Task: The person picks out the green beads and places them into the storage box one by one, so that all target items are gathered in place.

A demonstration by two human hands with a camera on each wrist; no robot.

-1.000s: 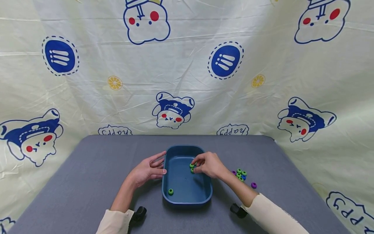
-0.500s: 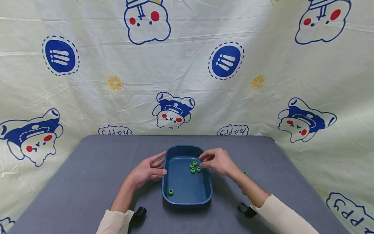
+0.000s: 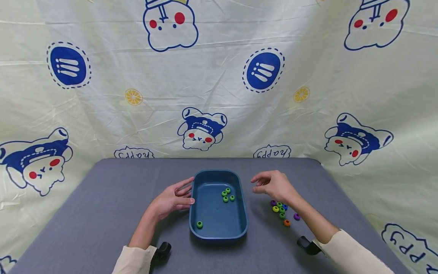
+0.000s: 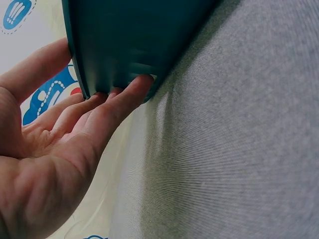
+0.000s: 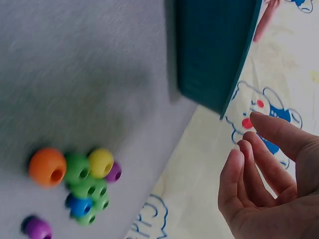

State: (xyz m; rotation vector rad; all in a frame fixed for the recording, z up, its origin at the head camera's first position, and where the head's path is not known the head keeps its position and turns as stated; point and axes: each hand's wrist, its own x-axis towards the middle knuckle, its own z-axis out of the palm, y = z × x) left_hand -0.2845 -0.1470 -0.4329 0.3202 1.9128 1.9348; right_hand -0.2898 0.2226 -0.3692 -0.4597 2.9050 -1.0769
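Note:
A blue rectangular tray (image 3: 215, 213) lies on the table in the head view. Several green beads (image 3: 225, 199) are grouped toward its far right, and a single green bead (image 3: 199, 225) is in its near left corner. My left hand (image 3: 167, 201) touches the tray's left side, fingers fairly straight against the outer wall (image 4: 124, 40). To the right of the tray, my right hand (image 3: 275, 186) hovers above the table with fingers loosely bent, holding nothing. Just below it lies a loose bead pile: several green beads (image 3: 282, 215), a yellow bead (image 3: 275, 209), a blue bead (image 5: 79, 204) and a purple bead (image 3: 273, 203).
Beside the pile are an orange bead (image 3: 286, 223) and a separate purple bead (image 3: 297, 216). The grey table (image 3: 119, 198) ends at a pale printed cloth (image 3: 219, 76) hanging behind it.
My right hand has left the tray and moved right, uncovering the green beads in it and, lately, the bead pile its forearm had hidden. The left hand stays put.

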